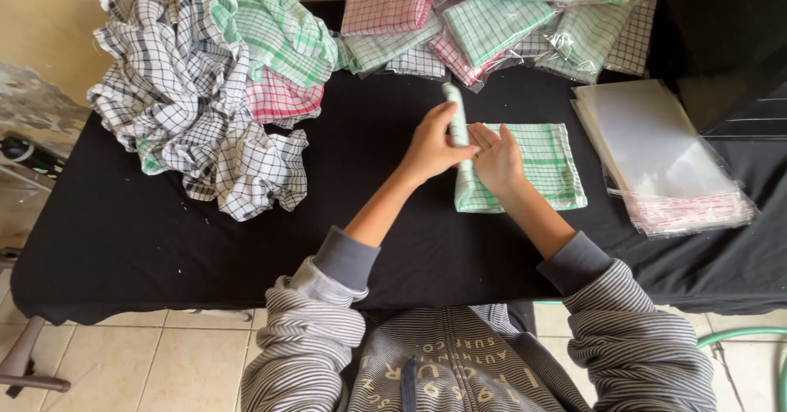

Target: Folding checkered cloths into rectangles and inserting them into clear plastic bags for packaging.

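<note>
You are working on a green checked cloth (pixel 537 166) that is lying folded flat on the black tabletop (pixel 393 232), in the middle, just in front of you. Your left hand (pixel 432 145) is curling around the left edge of the cloth, where it is standing up as a narrow fold or roll (pixel 453 109); the fingers are closing on it, not fully shut. Your right hand (pixel 494 159) is lying open and flat on the cloth, palm half turned up, pressing it down and gripping nothing.

The cloth is looking thin, soft and light, so I judge it is bending easily and not keeping its shape alone. It is better to be taking it at the folded edge, with the flat hand holding the layers.

The heap of loose checked cloths (pixel 205 84) is lying at your left, the packed cloths in clear bags (pixel 500 22) at the far side, and the stack of empty clear bags (pixel 660 158) at your right.
</note>
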